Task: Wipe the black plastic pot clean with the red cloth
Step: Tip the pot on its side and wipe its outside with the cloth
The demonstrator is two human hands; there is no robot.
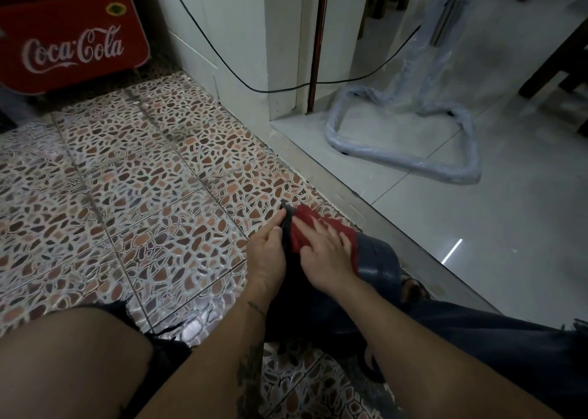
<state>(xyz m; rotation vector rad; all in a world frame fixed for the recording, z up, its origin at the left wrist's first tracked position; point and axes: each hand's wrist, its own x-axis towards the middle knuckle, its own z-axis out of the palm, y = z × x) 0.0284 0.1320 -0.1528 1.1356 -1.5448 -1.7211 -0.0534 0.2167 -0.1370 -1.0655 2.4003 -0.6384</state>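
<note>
Both forearms reach forward and inward. The left hand (266, 253) grips with its fingers curled. The right hand (327, 259) lies flat, fingers spread.

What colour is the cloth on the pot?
Red. The cloth under the right hand shows best in the head view.

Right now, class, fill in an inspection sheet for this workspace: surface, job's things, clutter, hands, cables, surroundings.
Surface: pebble-patterned tiled floor, glossy; a raised sill borders pale tiles to the right.
Job's things: black plastic pot lying on its side; red cloth pressed against it.
Clutter: plastic-wrapped frame on the pale tiles.
Hands: left hand steadies the pot's edge; right hand lies flat on the cloth.
Cables: one black cable hangs along the wall, past the door frame.
Surroundings: red Coca-Cola box top left; dark furniture legs far right.
</note>
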